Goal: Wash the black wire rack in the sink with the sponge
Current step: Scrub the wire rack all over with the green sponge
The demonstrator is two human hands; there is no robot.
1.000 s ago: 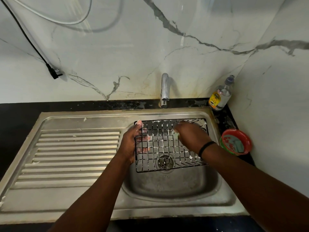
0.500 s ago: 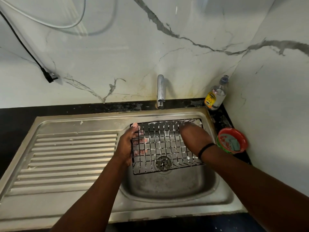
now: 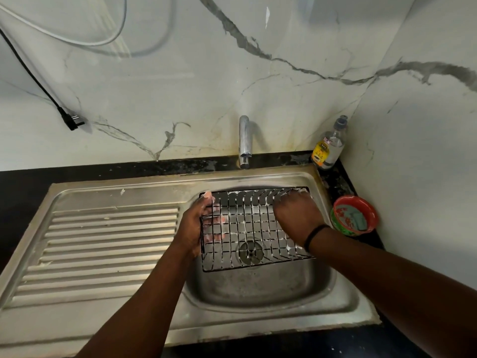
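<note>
Rack position: the black wire rack [image 3: 254, 228] is held over the basin of the sink [image 3: 258, 288], between the two hands, above the drain [image 3: 251, 250].
Rack orientation: long axis runs left to right, from the left hand toward the right hand; the grid is tilted, far edge raised toward the tap [image 3: 244, 140], near edge lower over the basin. Its upturned rim faces the person.
Rack condition: white suds cling to the wires, thickest along the far edge and beside the right hand.
Left hand: the left hand [image 3: 197, 223] grips the rack's left short edge, thumb over the top corner, fingers wrapped behind the grid and visible through it.
Right hand: the right hand [image 3: 296, 215] is clenched and pressed on the far right corner of the rack. The sponge is hidden under it, so what it holds cannot be told.
Right wrist: a black band [image 3: 313, 235] circles it.
Beyond the right hand: a red bowl [image 3: 355, 215] stands on the counter; a clear bottle [image 3: 329, 146] is in the corner behind it.
Left of the left hand: the ribbed drainboard [image 3: 103, 241].
</note>
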